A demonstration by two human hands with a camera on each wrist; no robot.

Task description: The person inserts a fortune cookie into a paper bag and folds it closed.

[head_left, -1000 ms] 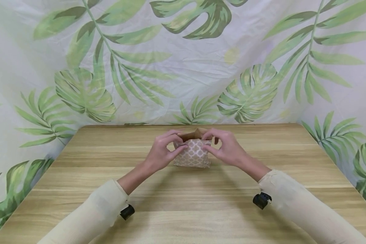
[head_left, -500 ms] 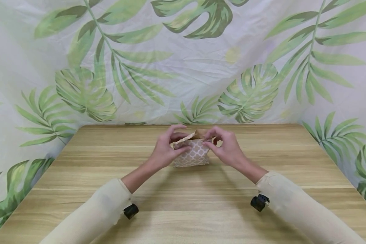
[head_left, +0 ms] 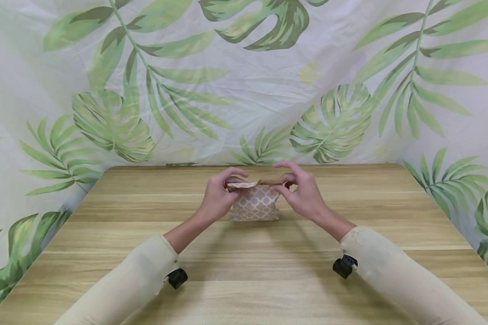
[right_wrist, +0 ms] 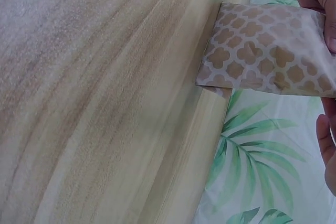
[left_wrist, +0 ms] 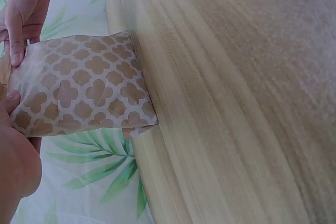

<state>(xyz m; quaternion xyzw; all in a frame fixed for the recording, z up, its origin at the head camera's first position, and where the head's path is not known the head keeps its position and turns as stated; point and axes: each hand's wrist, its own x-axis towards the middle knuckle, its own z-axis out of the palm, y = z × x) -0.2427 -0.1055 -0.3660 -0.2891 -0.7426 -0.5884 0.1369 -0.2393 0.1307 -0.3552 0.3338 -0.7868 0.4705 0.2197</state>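
A small brown paper bag (head_left: 255, 207) with a white lattice pattern stands upright on the wooden table, its top rim folded over. At its upper left corner my left hand (head_left: 218, 194) grips the rim, thumb on the near face and fingers behind the fold. My right hand (head_left: 305, 194) pinches the upper right corner between thumb and fingers, with the index finger raised. In the left wrist view the bag (left_wrist: 86, 85) shows its patterned face, its bottom edge meeting the table. The right wrist view has the same bag (right_wrist: 262, 51) between both hands. Its inside is hidden.
The wooden table (head_left: 244, 289) reaches back to a hanging cloth (head_left: 260, 104) printed with green leaves. Black wrist cameras sit under both cream sleeves, the left camera (head_left: 177, 278) and the right camera (head_left: 344, 266), just above the tabletop.
The bag's upright rim has been folded down, first on the left, then on the right. The gaping mouth no longer shows. My right index finger has lifted; the bag stays in place.
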